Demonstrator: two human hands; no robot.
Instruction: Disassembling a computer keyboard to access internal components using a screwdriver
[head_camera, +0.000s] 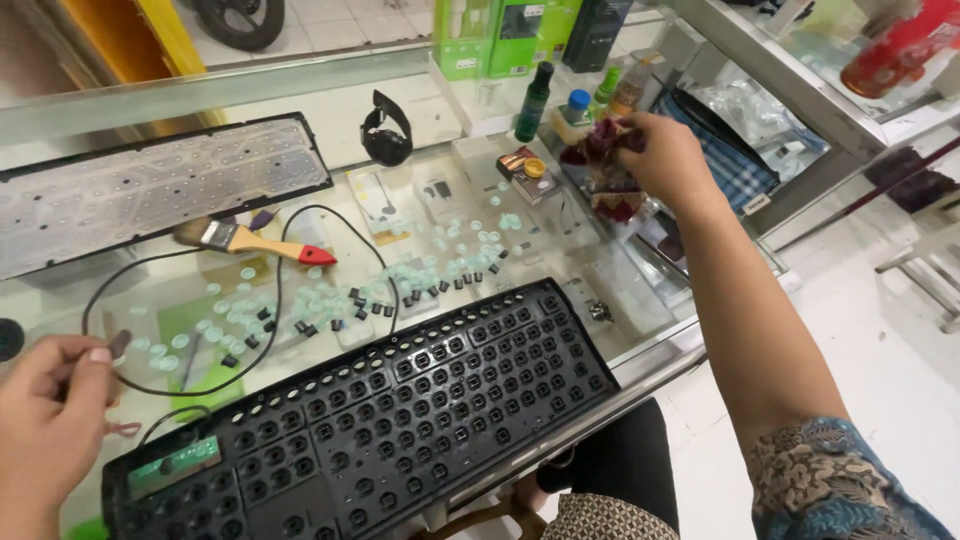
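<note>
— Where are your hands right now?

— My right hand (668, 158) is stretched to the far right of the glass tabletop (640, 345), fingers clenched around a dark red patterned cloth (605, 165), which hangs bunched just beside the small bottles (535, 100). My left hand (45, 420) sits near left, fingers pinched on a small dark tool (118, 345), right where the black cable (270, 300) loops past.

— And the keyboard?

— The stripped keyboard frame (400, 420) lies near me, tilted across the tabletop edge, its bare key sockets facing up so I can get at them. Its green circuit strip (175, 465) shows at the near left end.

— What's all that scattered stuff?

— Clear rubber domes (320, 300) and small black key stems (375, 305), spread in the middle, flat on the glass so none get lost. The brush (255, 241) with the red-tipped wooden handle rests just beyond them, within reach. The grey membrane sheet (160, 190) is parked far left, out of the way, and a black wristwatch (386, 130) stands far behind.
</note>
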